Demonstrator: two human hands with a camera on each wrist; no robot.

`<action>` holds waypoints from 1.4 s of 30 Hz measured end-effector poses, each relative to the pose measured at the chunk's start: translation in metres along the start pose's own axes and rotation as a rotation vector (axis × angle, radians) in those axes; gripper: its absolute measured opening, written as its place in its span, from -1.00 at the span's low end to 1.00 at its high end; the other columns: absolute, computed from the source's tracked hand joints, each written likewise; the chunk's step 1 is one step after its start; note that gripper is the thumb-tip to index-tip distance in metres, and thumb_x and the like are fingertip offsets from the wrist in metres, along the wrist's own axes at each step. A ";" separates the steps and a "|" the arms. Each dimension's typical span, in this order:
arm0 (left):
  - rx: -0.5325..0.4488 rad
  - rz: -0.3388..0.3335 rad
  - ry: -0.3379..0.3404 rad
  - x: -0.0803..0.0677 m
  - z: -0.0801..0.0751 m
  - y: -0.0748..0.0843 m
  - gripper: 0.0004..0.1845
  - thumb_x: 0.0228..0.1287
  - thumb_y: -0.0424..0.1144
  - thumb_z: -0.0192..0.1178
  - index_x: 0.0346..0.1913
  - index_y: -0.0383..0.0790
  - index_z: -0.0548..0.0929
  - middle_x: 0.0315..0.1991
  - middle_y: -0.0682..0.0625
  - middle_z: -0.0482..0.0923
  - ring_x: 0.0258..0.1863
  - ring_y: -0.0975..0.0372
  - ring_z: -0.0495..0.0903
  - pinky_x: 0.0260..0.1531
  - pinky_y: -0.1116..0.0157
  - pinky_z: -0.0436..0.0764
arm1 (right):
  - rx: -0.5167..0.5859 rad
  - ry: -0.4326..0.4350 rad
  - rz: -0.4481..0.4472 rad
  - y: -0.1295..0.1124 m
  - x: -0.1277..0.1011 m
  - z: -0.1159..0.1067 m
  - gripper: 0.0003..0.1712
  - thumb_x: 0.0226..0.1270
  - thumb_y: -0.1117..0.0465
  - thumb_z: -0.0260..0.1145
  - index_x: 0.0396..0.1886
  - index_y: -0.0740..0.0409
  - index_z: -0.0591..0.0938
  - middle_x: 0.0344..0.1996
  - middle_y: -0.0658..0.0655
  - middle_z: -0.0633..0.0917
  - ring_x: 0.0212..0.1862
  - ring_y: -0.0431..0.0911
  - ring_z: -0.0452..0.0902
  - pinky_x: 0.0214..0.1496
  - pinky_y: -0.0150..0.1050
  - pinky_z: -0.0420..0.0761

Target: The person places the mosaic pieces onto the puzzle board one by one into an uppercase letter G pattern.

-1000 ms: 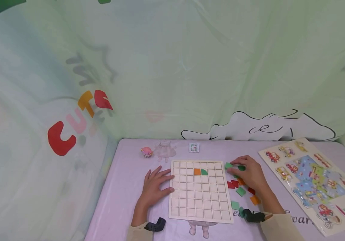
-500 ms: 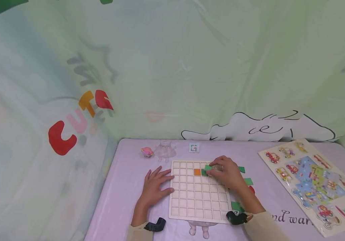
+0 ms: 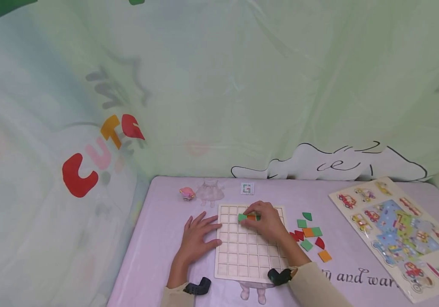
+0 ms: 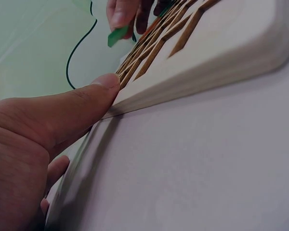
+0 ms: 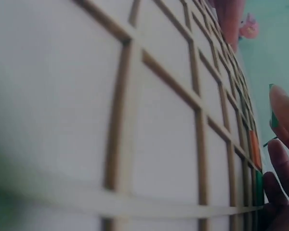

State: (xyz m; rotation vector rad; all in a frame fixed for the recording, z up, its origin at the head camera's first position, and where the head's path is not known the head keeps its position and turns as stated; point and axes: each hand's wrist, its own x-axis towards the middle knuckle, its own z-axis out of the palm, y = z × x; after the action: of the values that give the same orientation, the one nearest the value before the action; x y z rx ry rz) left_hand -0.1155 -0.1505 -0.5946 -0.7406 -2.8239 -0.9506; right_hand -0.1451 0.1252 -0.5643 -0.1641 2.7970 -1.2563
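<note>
A pale wooden grid board lies on the table. My right hand pinches a green square tile over the upper part of the board, just left of an orange square tile set in a cell. Beside that orange one, a green quarter-round tile is mostly covered by the fingers. In the left wrist view the pinched green tile shows above the board's surface. My left hand rests at the board's left edge, fingers spread, thumb against the rim.
Right of the board lie several loose tiles, among them a red quarter-round and an orange square. A picture puzzle board lies at the far right. A pink toy and a small square card sit behind the grid.
My right hand has picked up a green square tile from the loose pile and carried it left across the board, past the quarter-round tile. The left hand has stayed in place.
</note>
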 end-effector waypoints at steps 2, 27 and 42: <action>0.003 0.000 0.000 0.000 0.001 0.000 -0.48 0.20 0.09 0.38 0.23 0.06 0.70 0.40 0.05 0.53 0.55 -0.10 0.24 0.46 -0.36 0.00 | 0.001 0.003 0.009 0.000 0.000 0.002 -0.78 0.12 -0.06 0.60 -0.25 -0.21 0.78 0.01 -0.04 0.67 0.22 0.00 0.40 0.32 0.14 0.43; -0.002 -0.003 -0.014 0.000 -0.004 0.002 -0.47 0.21 0.09 0.38 0.24 0.03 0.69 0.41 0.03 0.51 0.55 -0.12 0.22 0.45 -0.37 -0.01 | -0.119 0.061 -0.023 0.005 0.002 0.011 -0.71 0.12 -0.03 0.60 -0.16 -0.15 0.77 0.02 0.01 0.68 0.18 0.02 0.41 0.27 0.15 0.43; -0.012 -0.010 -0.012 0.000 -0.002 0.004 -0.47 0.21 0.08 0.38 0.23 0.02 0.70 0.40 0.01 0.52 0.55 -0.13 0.23 0.45 -0.38 -0.02 | -0.106 0.045 0.003 0.001 0.002 0.010 -0.75 0.12 -0.03 0.60 -0.20 -0.18 0.79 0.03 0.02 0.67 0.21 0.03 0.39 0.28 0.17 0.45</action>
State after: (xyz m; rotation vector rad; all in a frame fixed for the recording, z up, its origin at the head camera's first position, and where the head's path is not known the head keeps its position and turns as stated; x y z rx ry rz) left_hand -0.1139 -0.1495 -0.5907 -0.7364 -2.8368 -0.9691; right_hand -0.1462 0.1182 -0.5722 -0.1385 2.9020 -1.1259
